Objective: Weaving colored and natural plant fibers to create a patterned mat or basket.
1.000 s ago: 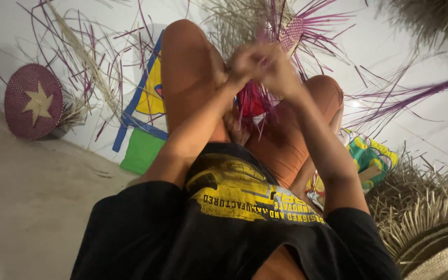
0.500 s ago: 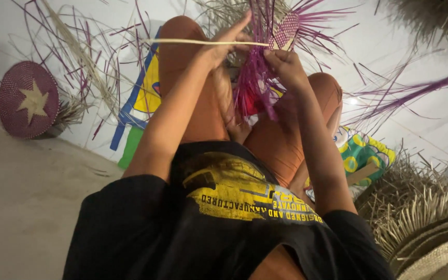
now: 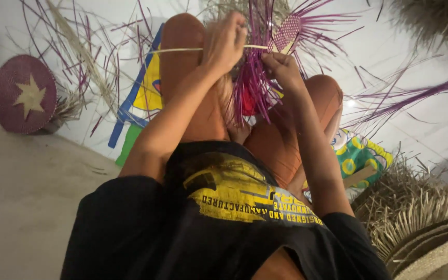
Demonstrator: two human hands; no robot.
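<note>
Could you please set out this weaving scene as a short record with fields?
Left hand: closed on a pale natural strip that runs out to the left
Right hand: grips a bundle of purple strands
Work piece: small woven purple piece just above the hands
Posture: seated, knees raised
Far left: round purple woven disc with a pale star
Lower right: heap of dry natural fibres

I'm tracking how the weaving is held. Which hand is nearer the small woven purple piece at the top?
Right. The right hand sits just below the woven purple piece, gripping the purple strands. The left hand is further left, pulling a pale straw strip.
</note>
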